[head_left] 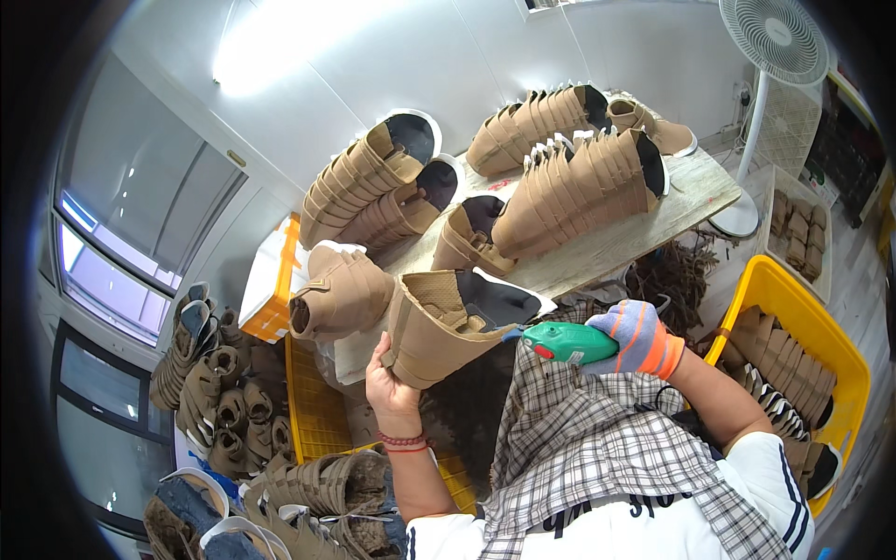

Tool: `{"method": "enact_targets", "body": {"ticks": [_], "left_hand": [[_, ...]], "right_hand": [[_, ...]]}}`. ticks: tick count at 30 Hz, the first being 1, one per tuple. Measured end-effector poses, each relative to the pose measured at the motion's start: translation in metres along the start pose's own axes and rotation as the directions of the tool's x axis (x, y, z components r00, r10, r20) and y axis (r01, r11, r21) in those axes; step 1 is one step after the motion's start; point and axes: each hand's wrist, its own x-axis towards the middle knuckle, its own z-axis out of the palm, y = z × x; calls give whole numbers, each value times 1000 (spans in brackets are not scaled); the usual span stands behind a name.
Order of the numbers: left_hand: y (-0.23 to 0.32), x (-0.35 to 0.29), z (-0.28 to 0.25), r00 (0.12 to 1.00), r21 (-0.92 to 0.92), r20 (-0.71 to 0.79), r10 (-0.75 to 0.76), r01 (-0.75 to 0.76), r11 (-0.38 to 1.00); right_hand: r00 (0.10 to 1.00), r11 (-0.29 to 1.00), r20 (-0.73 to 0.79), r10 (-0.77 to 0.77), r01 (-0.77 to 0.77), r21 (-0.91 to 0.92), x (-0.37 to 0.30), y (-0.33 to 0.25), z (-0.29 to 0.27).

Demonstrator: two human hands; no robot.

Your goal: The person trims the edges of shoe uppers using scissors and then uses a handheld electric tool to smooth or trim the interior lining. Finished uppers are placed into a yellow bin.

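My left hand (390,383) grips a tan shoe upper (439,327) from below, holding it tilted with its dark opening facing right. My right hand (637,338), in a grey and orange glove, holds a green hand-held tool (567,342) whose tip points at the upper's opening edge. A checked cloth (597,439) covers my lap under both hands. Another tan upper (341,297) lies just left of the held one, on the edge of the wooden table (644,233).
Rows of stacked tan uppers (569,182) fill the table. A yellow crate (803,327) with more uppers stands at my right, and an orange crate (280,280) at my left. More uppers are piled at lower left (215,383). A white fan (775,37) stands behind the table.
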Motion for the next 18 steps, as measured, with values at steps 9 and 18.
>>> {"method": "enact_targets", "body": {"ticks": [9, 18], "left_hand": [[-23, -22, 7, 986, 28, -4, 167, -167, 986], [-49, -44, 17, 817, 306, 246, 522, -576, 758]], "right_hand": [[1000, 992, 6, -8, 7, 125, 13, -25, 3], [990, 910, 106, 94, -129, 394, 24, -39, 6]]}}
